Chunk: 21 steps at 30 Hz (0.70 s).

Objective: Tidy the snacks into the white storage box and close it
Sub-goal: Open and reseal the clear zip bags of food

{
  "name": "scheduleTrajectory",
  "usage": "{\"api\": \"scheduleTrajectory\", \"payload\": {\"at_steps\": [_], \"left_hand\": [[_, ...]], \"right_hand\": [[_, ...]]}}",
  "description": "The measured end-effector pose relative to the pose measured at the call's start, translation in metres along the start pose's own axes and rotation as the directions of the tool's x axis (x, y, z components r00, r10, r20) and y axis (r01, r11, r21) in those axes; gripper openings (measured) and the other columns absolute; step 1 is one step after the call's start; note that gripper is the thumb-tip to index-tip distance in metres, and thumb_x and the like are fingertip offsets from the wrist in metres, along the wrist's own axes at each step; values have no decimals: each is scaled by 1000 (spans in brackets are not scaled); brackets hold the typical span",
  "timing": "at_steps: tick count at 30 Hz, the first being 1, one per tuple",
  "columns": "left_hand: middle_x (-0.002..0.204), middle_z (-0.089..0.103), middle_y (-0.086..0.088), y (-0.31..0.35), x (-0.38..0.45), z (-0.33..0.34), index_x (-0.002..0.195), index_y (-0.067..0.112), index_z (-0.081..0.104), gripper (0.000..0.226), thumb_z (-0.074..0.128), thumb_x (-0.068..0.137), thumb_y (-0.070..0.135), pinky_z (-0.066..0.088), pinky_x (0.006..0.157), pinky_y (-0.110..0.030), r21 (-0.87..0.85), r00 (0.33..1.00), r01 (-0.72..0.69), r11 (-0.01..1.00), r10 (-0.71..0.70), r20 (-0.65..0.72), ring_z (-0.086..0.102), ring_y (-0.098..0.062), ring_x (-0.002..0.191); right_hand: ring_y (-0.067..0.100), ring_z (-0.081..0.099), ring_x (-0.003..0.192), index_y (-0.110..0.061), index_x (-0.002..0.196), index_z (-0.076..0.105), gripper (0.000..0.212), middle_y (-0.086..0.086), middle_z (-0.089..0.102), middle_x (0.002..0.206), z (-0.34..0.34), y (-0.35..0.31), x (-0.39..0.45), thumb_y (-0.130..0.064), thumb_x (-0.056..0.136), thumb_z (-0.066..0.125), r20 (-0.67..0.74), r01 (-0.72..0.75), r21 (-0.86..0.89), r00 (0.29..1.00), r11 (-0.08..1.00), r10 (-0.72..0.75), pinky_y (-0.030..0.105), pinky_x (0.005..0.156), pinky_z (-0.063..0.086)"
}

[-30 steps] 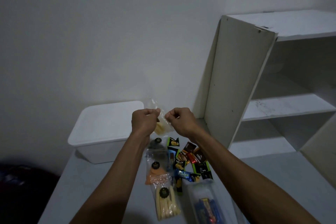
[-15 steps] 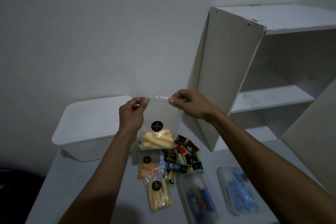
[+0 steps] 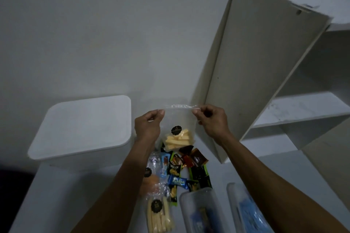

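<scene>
I hold a clear zip bag of yellow snack sticks (image 3: 178,138) up by its top corners, above the table. My left hand (image 3: 148,128) pinches the left corner and my right hand (image 3: 212,122) pinches the right corner. The white storage box (image 3: 83,125) stands at the back left with its lid on. Below the bag lies a pile of small wrapped snacks (image 3: 187,170). A second clear bag of pale sticks (image 3: 159,217) and an orange snack bag (image 3: 151,183) lie near my left forearm.
Two clear lidded containers with blue contents (image 3: 200,212) (image 3: 248,213) sit at the front right. A white shelf unit (image 3: 265,73) rises at the right, close to my right hand. A plain wall is behind. The table's left edge (image 3: 24,200) drops to a dark floor.
Both hands moved apart from a close pinch, spreading the bag's top flat so it hangs open to view. The camera tilted down, bringing the box and table closer.
</scene>
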<state>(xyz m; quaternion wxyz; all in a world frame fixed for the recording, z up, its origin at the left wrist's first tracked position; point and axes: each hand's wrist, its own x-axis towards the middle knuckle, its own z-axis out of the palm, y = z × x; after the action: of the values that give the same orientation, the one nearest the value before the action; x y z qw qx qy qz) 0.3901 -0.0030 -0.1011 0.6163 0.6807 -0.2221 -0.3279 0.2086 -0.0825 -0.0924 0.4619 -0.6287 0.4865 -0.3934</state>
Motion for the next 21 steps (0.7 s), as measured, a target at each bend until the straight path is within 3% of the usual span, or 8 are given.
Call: {"api": "scheduleTrajectory", "payload": {"at_steps": [5, 8, 13, 17, 21], "left_hand": [[93, 74, 4, -19, 49, 44, 105, 13, 75, 28, 78, 80, 27, 56, 91, -37, 33, 999, 41, 999, -41, -1, 69, -16, 92], [94, 75, -2, -32, 79, 68, 105, 10, 75, 29, 77, 82, 26, 57, 89, -39, 71, 999, 39, 997, -38, -11, 69, -15, 87], [93, 74, -5, -55, 119, 96, 107, 5, 73, 30, 76, 84, 22, 57, 84, -30, 115, 999, 39, 993, -37, -23, 70, -12, 84], [82, 73, 7, -71, 137, 111, 103, 9, 75, 22, 76, 84, 19, 53, 73, -17, 106, 996, 75, 992, -69, -58, 68, 2, 75], [79, 74, 4, -77, 150, 125, 94, 12, 77, 13, 77, 81, 15, 56, 75, -23, 59, 985, 122, 991, -114, -132, 69, -4, 73]], "right_hand": [[12, 63, 73, -13, 84, 71, 16, 4, 70, 80, 4, 34, 59, -29, 89, 70, -81, -59, -8, 995, 998, 59, 36, 73, 58], [13, 67, 77, -20, 85, 71, 17, -5, 72, 82, 11, 56, 95, -36, 88, 69, -136, -113, -79, 985, 990, 101, 30, 73, 55], [19, 68, 74, -23, 76, 68, 16, -2, 70, 76, 24, 91, 140, -35, 86, 70, -197, -179, -106, 968, 978, 156, 27, 69, 52], [16, 63, 66, -21, 76, 68, 14, -1, 69, 71, 35, 119, 158, -30, 86, 71, -209, -200, -68, 961, 977, 182, 29, 66, 51], [14, 61, 66, -22, 80, 68, 8, 1, 68, 72, 44, 133, 171, -23, 87, 71, -235, -209, -28, 952, 978, 196, 25, 66, 47]]}}
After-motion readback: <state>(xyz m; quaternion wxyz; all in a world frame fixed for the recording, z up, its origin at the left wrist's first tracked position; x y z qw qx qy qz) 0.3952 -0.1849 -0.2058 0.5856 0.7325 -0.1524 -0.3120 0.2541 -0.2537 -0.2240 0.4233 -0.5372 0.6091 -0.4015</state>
